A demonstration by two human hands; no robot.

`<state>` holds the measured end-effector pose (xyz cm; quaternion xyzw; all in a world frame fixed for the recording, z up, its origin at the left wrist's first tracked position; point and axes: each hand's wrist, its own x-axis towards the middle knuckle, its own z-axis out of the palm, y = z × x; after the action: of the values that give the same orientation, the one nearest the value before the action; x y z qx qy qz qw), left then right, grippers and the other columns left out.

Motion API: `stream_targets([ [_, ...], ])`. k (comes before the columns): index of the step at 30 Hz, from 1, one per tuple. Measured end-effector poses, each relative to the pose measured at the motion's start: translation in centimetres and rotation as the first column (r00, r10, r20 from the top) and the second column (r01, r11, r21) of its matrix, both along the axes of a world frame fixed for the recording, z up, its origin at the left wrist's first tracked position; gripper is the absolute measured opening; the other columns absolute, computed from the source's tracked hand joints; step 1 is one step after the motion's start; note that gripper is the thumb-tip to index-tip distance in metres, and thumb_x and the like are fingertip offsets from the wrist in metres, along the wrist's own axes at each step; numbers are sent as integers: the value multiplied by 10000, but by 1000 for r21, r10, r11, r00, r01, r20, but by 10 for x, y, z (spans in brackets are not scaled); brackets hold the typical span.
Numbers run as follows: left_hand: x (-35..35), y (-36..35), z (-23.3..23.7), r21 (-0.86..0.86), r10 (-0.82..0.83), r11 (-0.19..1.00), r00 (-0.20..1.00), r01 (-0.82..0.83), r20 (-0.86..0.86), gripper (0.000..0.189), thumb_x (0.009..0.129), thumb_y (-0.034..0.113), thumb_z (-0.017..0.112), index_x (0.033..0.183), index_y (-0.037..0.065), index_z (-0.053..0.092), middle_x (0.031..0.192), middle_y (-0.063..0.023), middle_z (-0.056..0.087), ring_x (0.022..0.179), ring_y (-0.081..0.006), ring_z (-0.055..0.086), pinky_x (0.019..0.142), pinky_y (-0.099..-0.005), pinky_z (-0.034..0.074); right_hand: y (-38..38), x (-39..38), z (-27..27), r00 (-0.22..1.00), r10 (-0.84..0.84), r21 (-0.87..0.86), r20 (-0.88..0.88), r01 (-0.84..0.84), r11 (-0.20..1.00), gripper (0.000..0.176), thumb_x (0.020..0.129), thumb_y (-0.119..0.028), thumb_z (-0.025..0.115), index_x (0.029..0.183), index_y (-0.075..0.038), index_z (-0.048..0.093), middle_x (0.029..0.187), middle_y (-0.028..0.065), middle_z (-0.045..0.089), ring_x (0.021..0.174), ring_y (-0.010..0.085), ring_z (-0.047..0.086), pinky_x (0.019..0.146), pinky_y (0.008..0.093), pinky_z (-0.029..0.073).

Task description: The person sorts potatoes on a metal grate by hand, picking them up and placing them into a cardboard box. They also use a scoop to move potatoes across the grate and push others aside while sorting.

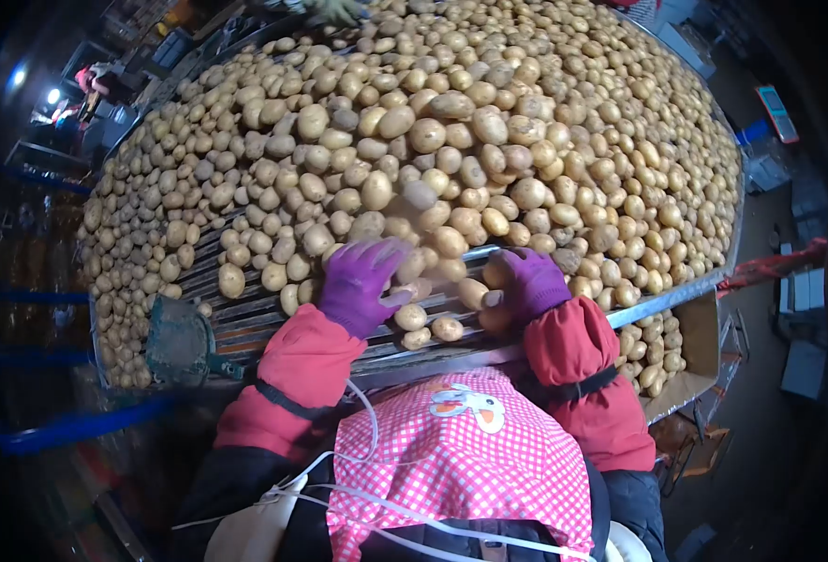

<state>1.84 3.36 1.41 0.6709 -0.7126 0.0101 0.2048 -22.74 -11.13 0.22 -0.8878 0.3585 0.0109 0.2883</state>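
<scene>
Both my hands wear purple gloves, low on a big heap of potatoes (pixel 470 131) spread over a slatted table (pixel 245 328). My left hand (pixel 362 281) is open, its fingers stretched over the lower potatoes and its thumb apart, near a loose potato (pixel 410 317). Around a brownish potato (pixel 497 273) my right hand (pixel 534 284) curls its fingers and thumb. Another potato (pixel 495 319) lies just below that thumb. Two small potatoes, one of them a pale potato (pixel 447 328), rest on the slats between my hands.
A metal edge (pixel 667 295) runs along the table's near right side. Below it a cardboard box (pixel 700 342) holds more potatoes. A green scoop-like container (pixel 178 337) sits at the left. At the far edge is another person's gloved hand (pixel 339 9). White cords (pixel 373 417) cross my checked apron (pixel 451 450).
</scene>
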Motion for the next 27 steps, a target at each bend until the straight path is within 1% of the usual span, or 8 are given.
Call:
stream_targets([
  [5, -23, 4, 0, -42, -205, 978, 974, 202, -94, 541, 720, 241, 771, 1208, 65, 616, 1134, -149, 650, 968, -345, 632, 854, -432, 490, -15, -6, -28, 997, 34, -41, -70, -37, 998, 768, 636, -248, 845, 1332, -147, 535, 1161, 145, 631, 1047, 338, 622, 902, 428, 507],
  [8, -46, -9, -4, 261, -275, 915, 950, 306, -151, 557, 775, 303, 709, 1264, 66, 584, 1186, -142, 625, 970, -335, 622, 857, -439, 483, 10, -24, -18, 670, -530, 696, 519, 28, 717, 793, 681, -253, 853, 1374, -92, 502, 1217, 104, 611, 1110, 257, 614, 930, 370, 509],
  [9, -54, -9, -9, 269, -265, 918, 954, 293, -138, 568, 780, 318, 699, 1276, 69, 576, 1201, -139, 616, 963, -333, 622, 859, -440, 482, 10, -36, -25, 604, -527, 672, 598, -20, 740, 825, 711, -279, 848, 1399, -41, 462, 1243, 94, 587, 1148, 206, 590, 929, 337, 513],
  [13, -80, -31, -18, 461, -340, 836, 940, 298, 10, 620, 791, 326, 680, 1360, 153, 507, 1216, -149, 590, 931, -327, 636, 817, -461, 500, 24, -80, -13, 206, -851, 841, 483, -380, 386, 945, 699, -307, 869, 1465, -83, 363, 1345, 186, 542, 1196, 312, 583, 983, 413, 513],
  [18, -113, -83, -23, 713, -441, 665, 887, 221, 136, 589, 818, 353, 654, 1360, 188, 488, 1112, -160, 600, 941, -333, 640, 782, -477, 505, 37, -125, -12, -77, -972, 846, 222, -481, 231, 396, 879, -383, 668, 1103, -73, 567, 1047, 156, 630, 845, 252, 638, 591, 312, 525],
  [21, -115, -96, -17, 537, -273, 790, 954, 295, -123, 488, 863, 450, 609, 1229, 137, 529, 1151, -182, 634, 1001, -390, 643, 822, -491, 511, 50, -163, 0, -268, -963, 945, 20, -308, 105, 307, 925, -341, 555, 996, -42, 550, 816, 164, 603, 594, 221, 561, 397, 248, 373],
  [23, -128, -126, 3, 787, -1, 592, 977, 174, -215, 525, 869, 440, 618, 1270, 113, 528, 1189, -196, 628, 1051, -371, 632, 865, -454, 508, 61, -194, -6, -300, -953, 993, 50, -89, 80, 275, 925, -316, 513, 975, -48, 546, 782, 153, 596, 568, 196, 546, 384, 236, 355],
  [27, -126, -132, -25, 449, -12, 825, 806, 343, -592, 561, 888, 270, 659, 1387, 103, 465, 1273, -186, 585, 1191, -319, 580, 969, -403, 476, 84, -234, -14, -507, -860, 994, -61, 45, -97, 235, 916, -323, 535, 937, -89, 556, 762, 100, 586, 543, 177, 534, 381, 224, 338],
])
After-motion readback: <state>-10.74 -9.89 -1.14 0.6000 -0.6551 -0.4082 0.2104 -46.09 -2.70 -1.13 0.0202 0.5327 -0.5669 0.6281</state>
